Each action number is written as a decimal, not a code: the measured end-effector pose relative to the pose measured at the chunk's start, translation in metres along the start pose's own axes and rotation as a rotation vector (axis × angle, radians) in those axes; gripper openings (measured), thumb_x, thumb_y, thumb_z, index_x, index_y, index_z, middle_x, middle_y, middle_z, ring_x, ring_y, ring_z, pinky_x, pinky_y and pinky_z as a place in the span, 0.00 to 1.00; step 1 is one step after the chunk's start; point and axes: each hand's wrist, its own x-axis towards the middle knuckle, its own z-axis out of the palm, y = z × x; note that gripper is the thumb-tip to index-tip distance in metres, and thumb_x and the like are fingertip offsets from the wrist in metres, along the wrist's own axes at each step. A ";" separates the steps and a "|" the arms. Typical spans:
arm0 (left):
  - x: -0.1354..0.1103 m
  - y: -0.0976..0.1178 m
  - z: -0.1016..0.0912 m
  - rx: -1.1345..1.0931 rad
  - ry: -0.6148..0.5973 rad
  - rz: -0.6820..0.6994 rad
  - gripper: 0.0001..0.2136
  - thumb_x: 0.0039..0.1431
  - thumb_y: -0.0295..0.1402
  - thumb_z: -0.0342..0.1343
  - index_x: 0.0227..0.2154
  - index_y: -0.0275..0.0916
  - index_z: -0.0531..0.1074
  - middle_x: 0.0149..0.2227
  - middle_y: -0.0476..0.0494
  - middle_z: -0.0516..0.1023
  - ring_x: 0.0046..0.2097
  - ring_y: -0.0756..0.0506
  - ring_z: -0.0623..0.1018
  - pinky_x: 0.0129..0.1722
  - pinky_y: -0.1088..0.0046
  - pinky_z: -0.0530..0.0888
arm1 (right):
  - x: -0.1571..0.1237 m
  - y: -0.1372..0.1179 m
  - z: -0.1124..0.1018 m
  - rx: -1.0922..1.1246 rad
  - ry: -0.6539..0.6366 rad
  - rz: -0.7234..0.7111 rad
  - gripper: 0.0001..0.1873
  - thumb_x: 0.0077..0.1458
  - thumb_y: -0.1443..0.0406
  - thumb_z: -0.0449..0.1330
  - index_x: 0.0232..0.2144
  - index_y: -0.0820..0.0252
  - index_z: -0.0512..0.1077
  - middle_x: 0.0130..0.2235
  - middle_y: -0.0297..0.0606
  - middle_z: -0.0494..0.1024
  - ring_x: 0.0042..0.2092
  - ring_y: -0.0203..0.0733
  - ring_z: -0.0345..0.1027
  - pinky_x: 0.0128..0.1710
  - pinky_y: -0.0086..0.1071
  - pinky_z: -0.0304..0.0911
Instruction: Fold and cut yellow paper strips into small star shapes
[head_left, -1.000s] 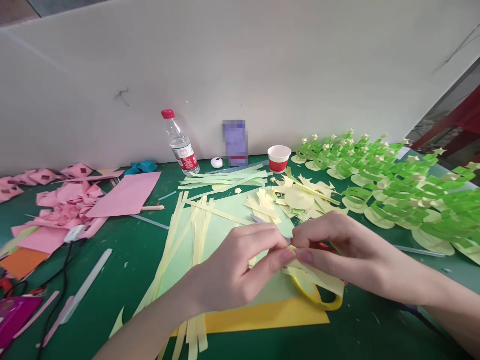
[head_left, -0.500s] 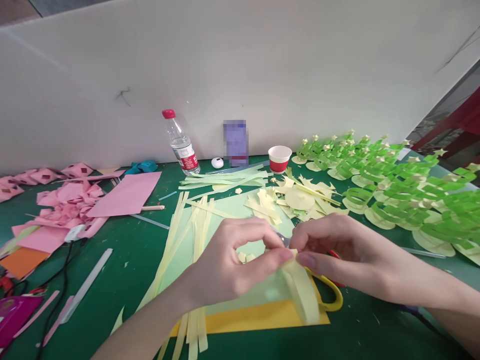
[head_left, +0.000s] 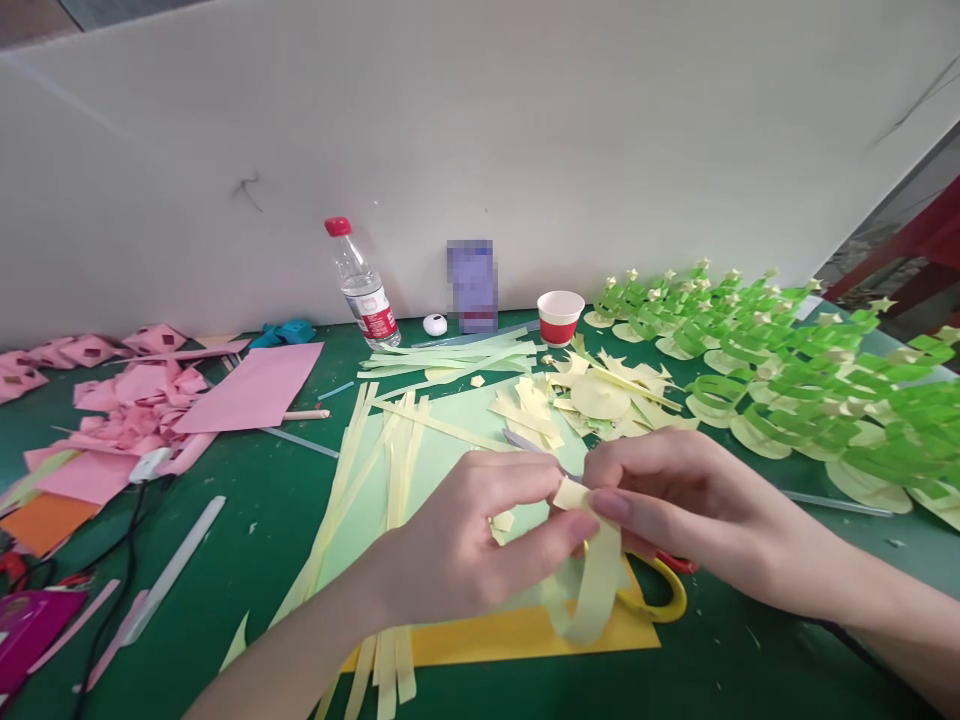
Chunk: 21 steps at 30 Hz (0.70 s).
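Observation:
My left hand (head_left: 472, 545) and my right hand (head_left: 675, 495) meet above the green table, each pinching the same pale yellow paper strip (head_left: 592, 580) at its folded top end. The strip curls down in a loop below my fingers. Under my hands lie a light green sheet (head_left: 442, 460), a yellow-orange sheet (head_left: 517, 632) and scissors with a yellow and red handle (head_left: 664, 590). More pale yellow strips (head_left: 375, 470) lie loose to the left of my left hand.
Pale yellow scraps and a paper disc (head_left: 598, 395) lie beyond my hands. Green spiral paper trees (head_left: 810, 385) crowd the right. Pink paper (head_left: 251, 388) and scraps, a cable (head_left: 124, 560) and sticks fill the left. A water bottle (head_left: 361, 287) and paper cup (head_left: 559, 317) stand by the wall.
The strip's loose end has swung and curled into a longer loop beneath my fingers, and both hands have shifted slightly while keeping their pinch on its top.

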 end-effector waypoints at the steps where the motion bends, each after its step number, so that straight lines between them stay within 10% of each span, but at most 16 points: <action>1: 0.000 -0.001 0.000 -0.012 0.004 0.008 0.12 0.58 0.30 0.48 0.19 0.37 0.61 0.25 0.47 0.70 0.28 0.50 0.71 0.29 0.74 0.69 | 0.000 0.000 0.000 -0.012 -0.001 -0.006 0.16 0.56 0.60 0.56 0.20 0.61 0.64 0.19 0.27 0.57 0.20 0.27 0.48 0.16 0.23 0.46; 21: 0.000 -0.005 0.001 -0.091 0.159 0.099 0.14 0.63 0.30 0.43 0.21 0.38 0.63 0.21 0.53 0.64 0.26 0.52 0.66 0.37 0.72 0.68 | -0.001 0.003 0.001 0.032 0.088 0.036 0.17 0.53 0.55 0.59 0.22 0.63 0.68 0.16 0.25 0.56 0.16 0.26 0.48 0.12 0.22 0.45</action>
